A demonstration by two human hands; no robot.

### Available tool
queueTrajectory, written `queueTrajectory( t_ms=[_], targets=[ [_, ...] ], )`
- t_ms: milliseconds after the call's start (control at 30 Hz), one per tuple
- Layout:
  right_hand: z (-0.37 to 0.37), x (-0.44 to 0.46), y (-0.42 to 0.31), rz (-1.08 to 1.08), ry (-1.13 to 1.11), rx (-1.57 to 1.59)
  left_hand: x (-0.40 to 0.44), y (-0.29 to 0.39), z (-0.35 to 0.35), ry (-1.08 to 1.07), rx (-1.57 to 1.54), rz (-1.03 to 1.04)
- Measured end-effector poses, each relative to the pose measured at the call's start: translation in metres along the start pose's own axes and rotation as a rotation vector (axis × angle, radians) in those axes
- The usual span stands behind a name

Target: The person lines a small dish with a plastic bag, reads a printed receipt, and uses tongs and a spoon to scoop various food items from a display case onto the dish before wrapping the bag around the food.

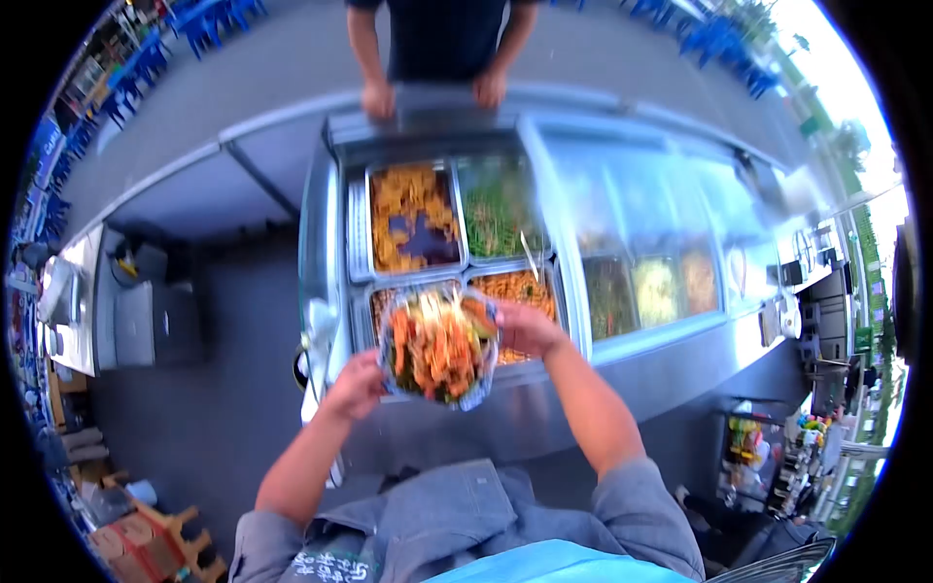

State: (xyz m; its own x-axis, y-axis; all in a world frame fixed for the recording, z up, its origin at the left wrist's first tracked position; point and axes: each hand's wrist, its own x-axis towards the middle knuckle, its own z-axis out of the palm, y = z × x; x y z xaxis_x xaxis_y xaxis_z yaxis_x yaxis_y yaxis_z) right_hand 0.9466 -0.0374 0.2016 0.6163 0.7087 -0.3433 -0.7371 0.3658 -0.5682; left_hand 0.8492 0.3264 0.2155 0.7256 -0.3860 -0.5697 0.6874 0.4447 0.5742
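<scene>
Between my two hands is a bowl of food (439,350) that looks lined with clear plastic, heaped with orange strips, pale shreds and some green. My left hand (358,385) grips its left rim, and my right hand (525,328) holds the right rim. The bowl is over the near edge of a metal food counter. Just beyond it are a tray of orange-brown pieces in dark liquid (416,216), a tray of chopped greens (499,209) and a tray of small orange-brown food (517,288). Another tray is partly hidden behind the bowl.
A person (447,44) stands across the counter, both hands on its far edge. Glass covers (641,194) shield more food trays to the right. Blue chairs (199,24) are in the distance, and a cardboard box (131,544) is at lower left.
</scene>
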Motion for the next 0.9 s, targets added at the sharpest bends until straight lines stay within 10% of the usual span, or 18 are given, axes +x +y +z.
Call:
queueTrajectory(
  t_ms=[900],
  targets=[
    [0.064, -0.092, 0.063, -0.271, 0.264, 0.18, -0.011, 0.044, 0.032, -0.06, 0.21, -0.103]
  ],
)
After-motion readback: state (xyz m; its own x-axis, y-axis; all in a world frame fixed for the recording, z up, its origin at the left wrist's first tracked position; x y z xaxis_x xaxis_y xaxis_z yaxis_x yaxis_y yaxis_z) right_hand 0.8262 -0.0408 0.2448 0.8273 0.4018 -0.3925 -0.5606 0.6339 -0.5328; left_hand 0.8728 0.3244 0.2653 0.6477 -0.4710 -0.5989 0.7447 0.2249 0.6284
